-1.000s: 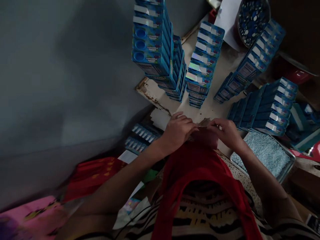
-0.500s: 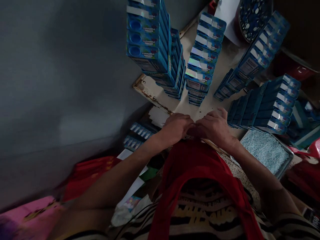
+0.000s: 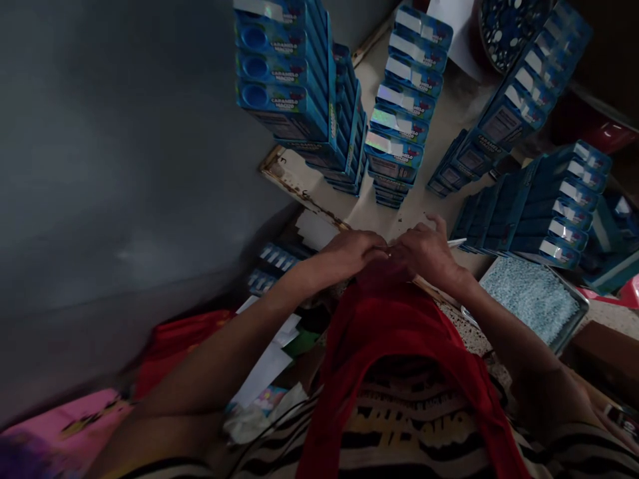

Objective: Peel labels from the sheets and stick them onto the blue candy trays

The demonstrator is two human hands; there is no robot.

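Observation:
My left hand point(image 3: 357, 249) and my right hand point(image 3: 424, 251) meet at the front edge of the table, just above my red apron point(image 3: 394, 319). Both have their fingers closed in a pinch. Between them hangs a thin see-through film point(image 3: 387, 271), the red apron showing through; what kind it is stays unclear. A narrow white strip point(image 3: 456, 243) sticks out at the right side of my right hand. Tall stacks of blue caramel boxes stand beyond the hands: a left stack point(image 3: 294, 106), a middle stack point(image 3: 399, 120) and a right stack point(image 3: 509, 126).
Another blue box stack point(image 3: 544, 206) leans close by on the right. Below it, a metal tray point(image 3: 582, 309) holds pale blue granules. A round container point(image 3: 514, 30) with dark and white pieces sits at the back. The grey wall point(image 3: 124, 166) bounds the left side.
The white strip now shows beside my right hand. The film between my hands has become easier to see. My view has shifted slightly; the stacks stand as before.

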